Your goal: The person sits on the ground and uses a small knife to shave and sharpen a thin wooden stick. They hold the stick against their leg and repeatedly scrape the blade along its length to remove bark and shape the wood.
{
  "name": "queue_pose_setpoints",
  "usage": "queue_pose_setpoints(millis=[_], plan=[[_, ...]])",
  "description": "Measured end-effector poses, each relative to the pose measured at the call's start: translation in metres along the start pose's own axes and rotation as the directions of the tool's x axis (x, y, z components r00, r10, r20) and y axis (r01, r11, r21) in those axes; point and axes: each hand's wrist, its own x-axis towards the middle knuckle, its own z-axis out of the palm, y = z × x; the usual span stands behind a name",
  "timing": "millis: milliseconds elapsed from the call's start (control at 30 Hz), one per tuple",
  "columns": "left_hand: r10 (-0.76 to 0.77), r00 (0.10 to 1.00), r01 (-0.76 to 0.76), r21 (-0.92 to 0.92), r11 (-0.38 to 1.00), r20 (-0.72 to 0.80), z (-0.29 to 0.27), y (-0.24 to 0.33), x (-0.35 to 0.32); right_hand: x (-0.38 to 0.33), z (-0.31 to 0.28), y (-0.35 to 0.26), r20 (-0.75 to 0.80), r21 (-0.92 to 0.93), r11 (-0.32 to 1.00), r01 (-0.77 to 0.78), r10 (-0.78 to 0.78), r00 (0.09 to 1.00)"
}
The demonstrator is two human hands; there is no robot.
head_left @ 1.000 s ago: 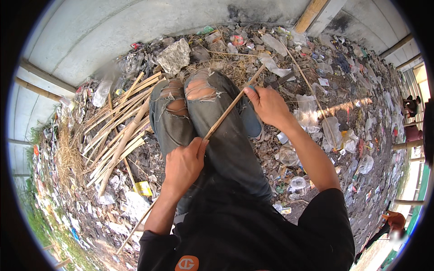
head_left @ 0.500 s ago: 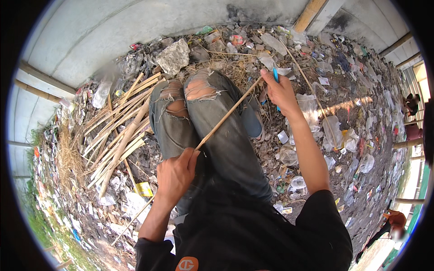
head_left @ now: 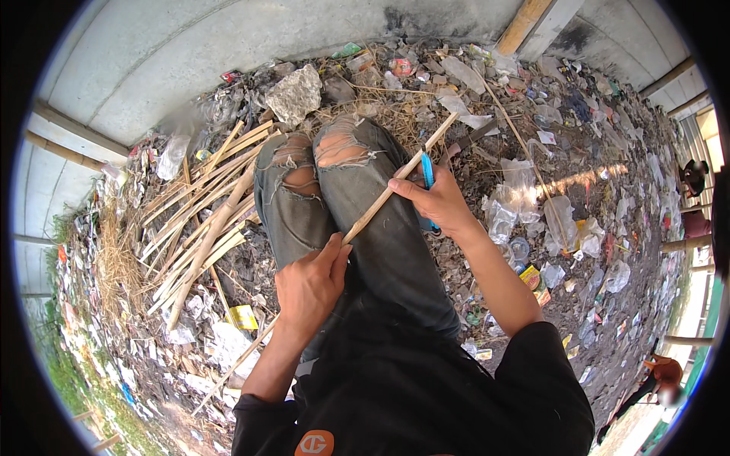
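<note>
The left hand [head_left: 310, 289] was clamped on the wooden stick [head_left: 372, 212], thumb and curled fingers together around it above the person's thighs. The stick slanted across the torn dark jeans [head_left: 380, 251], its pale tip pointing away toward the ground's far edge; its other end seemed to run on under the left forearm toward the ground's near left corner. The right hand [head_left: 439, 204] was closed around a slim blue tool [head_left: 429, 176], with the thumb laid along the stick. The tool's upper end was at the stick, below its tip; its blade was too small to make out.

On the littered ground [head_left: 582, 304], a pile of split wooden strips [head_left: 199, 216] lay left of the knees, with dry straw [head_left: 118, 262] beyond it toward the left edge. A yellow packet [head_left: 243, 317] lay near the pile's lower end. A pale rock [head_left: 294, 94] sat near the far edge, just before the grey wall [head_left: 190, 68]. To the right, a thin rod [head_left: 511, 128] slanted toward a clear plastic bag [head_left: 559, 220].
</note>
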Motion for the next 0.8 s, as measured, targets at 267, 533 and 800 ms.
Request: queue_pose_setpoints(millis=[267,533,800], plan=[[-0.007,0.999,0.015,-0.2,0.98,0.04,0.0,-0.005,-0.002,-0.001,-0.012,0.008,0.062,0.143,0.989,-0.034,0.025,0.998],[-0.025,0.995,0.045,-0.226,0.973,0.091,0.004,-0.009,-0.007,-0.007,0.001,0.023,-0.027,-0.494,0.783,0.377,-0.447,0.894],[-0.02,0.996,0.041,-0.259,0.965,0.083,0.008,-0.005,0.006,-0.047,0.012,0.001,0.23,-0.711,0.548,0.442,-0.412,0.881]])
